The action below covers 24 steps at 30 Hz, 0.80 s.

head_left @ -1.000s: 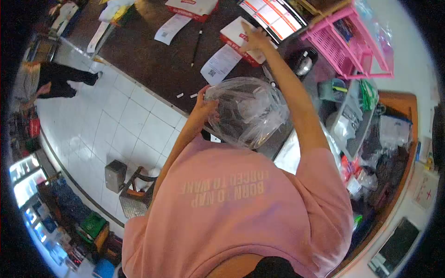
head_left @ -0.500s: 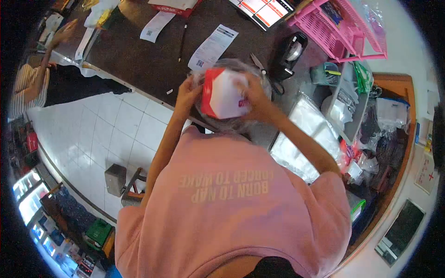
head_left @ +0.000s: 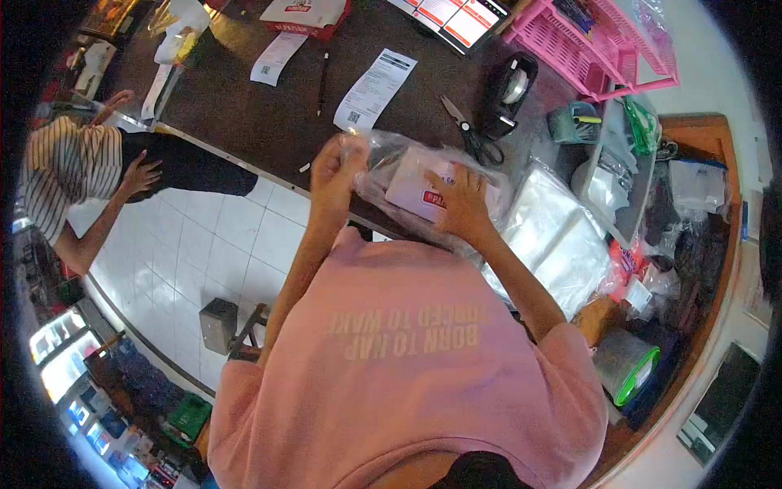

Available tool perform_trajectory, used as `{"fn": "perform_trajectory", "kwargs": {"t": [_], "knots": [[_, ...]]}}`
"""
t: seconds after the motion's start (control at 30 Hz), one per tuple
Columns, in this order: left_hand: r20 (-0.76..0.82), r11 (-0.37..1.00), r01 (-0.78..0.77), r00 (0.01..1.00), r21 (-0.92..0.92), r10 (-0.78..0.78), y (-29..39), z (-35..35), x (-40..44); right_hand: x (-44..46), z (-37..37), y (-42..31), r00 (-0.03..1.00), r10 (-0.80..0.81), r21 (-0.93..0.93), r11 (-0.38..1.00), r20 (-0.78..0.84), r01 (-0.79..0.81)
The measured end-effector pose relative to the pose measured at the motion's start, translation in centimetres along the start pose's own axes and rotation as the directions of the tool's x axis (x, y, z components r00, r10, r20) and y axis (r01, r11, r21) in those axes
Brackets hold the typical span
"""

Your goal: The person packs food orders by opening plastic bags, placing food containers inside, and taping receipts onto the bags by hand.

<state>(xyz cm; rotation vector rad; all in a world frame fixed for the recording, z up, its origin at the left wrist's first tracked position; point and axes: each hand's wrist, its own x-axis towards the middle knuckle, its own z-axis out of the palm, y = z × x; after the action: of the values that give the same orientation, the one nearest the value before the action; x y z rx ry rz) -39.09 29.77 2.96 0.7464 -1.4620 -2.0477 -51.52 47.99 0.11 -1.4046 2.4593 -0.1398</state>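
A white box with red print (head_left: pixel 414 186) lies inside a clear plastic bag (head_left: pixel 383 155) near the front edge of the dark table. My left hand (head_left: pixel 336 175) is closed, pinching the left end of the bag beside the box. Across the top of the box rests my right hand (head_left: pixel 463 200), its fingers spread and pressed against it. Just beyond the bag lies a printed paper slip (head_left: pixel 376 88). Scissors (head_left: pixel 472 130) with black handles are on the table close to my right hand.
A black tape dispenser (head_left: pixel 509 94), a pink basket (head_left: pixel 599 57) and a tablet (head_left: pixel 456 20) stand farther back. Flat clear bags (head_left: pixel 554 236) are stacked at the right. Another red and white box (head_left: pixel 305 15) sits behind. A person in a striped shirt (head_left: pixel 69 163) stands at the left.
The box has turned and come down flat, its red side hidden. My left hand has gone from the box's side to the bag's end. The person at left has moved further into view.
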Motion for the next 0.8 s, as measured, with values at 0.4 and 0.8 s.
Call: {"fn": "perform_trajectory", "kwargs": {"t": [0.4, 0.8], "knots": [[0.218, 0.993, -0.1, 0.973, 0.068, 0.083, 5.7, 1.4, 1.6, 3.7, -6.0, -1.5, 0.93, -0.084, 0.212, 0.977, 0.357, 0.007], [0.235, 0.96, -0.038, 0.966, -0.277, 0.106, 7.4, 3.3, 4.9, 5.3, 0.1, -0.4, 0.984, -0.175, 0.134, 0.975, -0.022, 0.176]]}}
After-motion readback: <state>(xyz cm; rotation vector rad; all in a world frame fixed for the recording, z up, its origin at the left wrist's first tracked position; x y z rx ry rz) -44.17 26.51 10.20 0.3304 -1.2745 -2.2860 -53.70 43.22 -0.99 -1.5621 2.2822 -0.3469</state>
